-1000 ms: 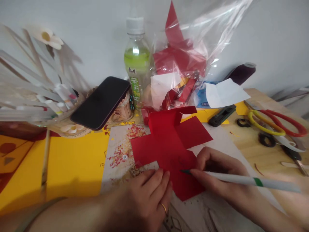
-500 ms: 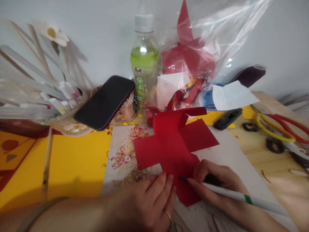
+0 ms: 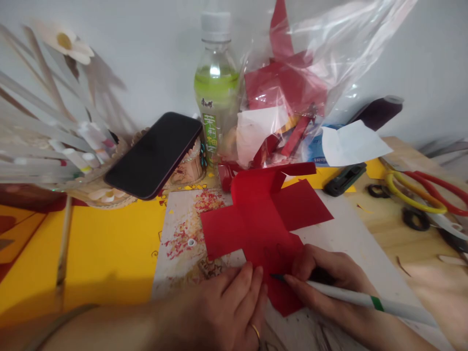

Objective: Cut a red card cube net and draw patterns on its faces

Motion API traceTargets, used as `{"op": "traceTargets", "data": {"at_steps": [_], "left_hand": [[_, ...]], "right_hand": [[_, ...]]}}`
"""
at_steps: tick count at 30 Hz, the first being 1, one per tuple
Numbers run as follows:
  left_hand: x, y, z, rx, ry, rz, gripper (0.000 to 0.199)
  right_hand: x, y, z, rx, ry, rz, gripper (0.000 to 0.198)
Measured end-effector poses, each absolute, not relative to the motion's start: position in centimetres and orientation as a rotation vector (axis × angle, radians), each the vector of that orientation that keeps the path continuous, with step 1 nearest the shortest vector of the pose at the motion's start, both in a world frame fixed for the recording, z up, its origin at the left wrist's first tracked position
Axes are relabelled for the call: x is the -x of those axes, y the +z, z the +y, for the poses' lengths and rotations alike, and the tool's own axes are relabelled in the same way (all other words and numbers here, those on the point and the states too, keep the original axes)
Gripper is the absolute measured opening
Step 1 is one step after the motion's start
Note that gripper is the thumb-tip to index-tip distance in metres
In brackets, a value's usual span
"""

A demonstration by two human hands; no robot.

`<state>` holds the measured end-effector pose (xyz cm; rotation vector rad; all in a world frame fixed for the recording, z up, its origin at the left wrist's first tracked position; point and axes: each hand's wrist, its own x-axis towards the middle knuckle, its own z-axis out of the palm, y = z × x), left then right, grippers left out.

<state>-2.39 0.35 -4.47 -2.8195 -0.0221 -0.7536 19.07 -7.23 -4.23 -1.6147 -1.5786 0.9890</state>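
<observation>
A red paper cutout [image 3: 261, 224] in the shape of an unfolded box, its far flaps bent up, lies on a pale board [image 3: 340, 234]. Against its near left edge rests my left hand [image 3: 230, 302], fingers stretched out side by side, pressing the paper down; a ring shows on one finger. My right hand [image 3: 329, 278] is closed around a white pen [image 3: 351, 294] with a green band. The pen's dark tip touches the near flap of the cutout, close to my left fingertips. Faint drawn curves show on the red paper just above the tip.
Behind the cutout stand a green drink bottle [image 3: 215, 87] and a clear plastic bag [image 3: 288, 92] of red paper scraps. A black phone [image 3: 157, 153] leans at left over yellow paper [image 3: 109, 243]. To the right lie a dark stapler-like object [image 3: 345, 179] and scissors [image 3: 415, 195].
The pen tip has moved slightly down the red flap, towards me. My left hand stays in place on the paper. The view has shifted slightly.
</observation>
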Motion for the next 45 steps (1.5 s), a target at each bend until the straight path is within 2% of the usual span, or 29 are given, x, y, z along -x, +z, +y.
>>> {"op": "traceTargets", "data": {"at_steps": [12, 15, 29, 36, 41, 45], "left_hand": [[2.5, -4.8, 0.3, 2.818, -0.752, 0.011, 0.038], [2.5, -4.9, 0.3, 2.813, -0.827, -0.018, 0.038], [2.2, -4.6, 0.4, 2.840, -0.746, -0.031, 0.037], [2.1, -5.7, 0.2, 2.789, -0.933, -0.070, 0.036], [2.4, -4.4, 0.4, 2.849, -0.716, -0.001, 0.034], [2.5, -4.0, 0.5, 2.843, -0.709, -0.005, 0.037]], "right_hand": [[-19.1, -3.8, -7.1, 1.634, 1.087, -1.553, 0.027], [-19.1, -3.9, -7.0, 1.633, 1.086, -1.555, 0.027], [-19.1, -4.0, -7.1, 1.647, 1.043, -1.576, 0.028], [-19.0, -4.1, -7.0, 1.635, 1.049, -1.571, 0.027], [-19.0, -4.2, -7.1, 1.646, 1.037, -1.569, 0.027], [-18.9, -4.1, -6.9, 1.676, 1.020, -1.547, 0.027]]}}
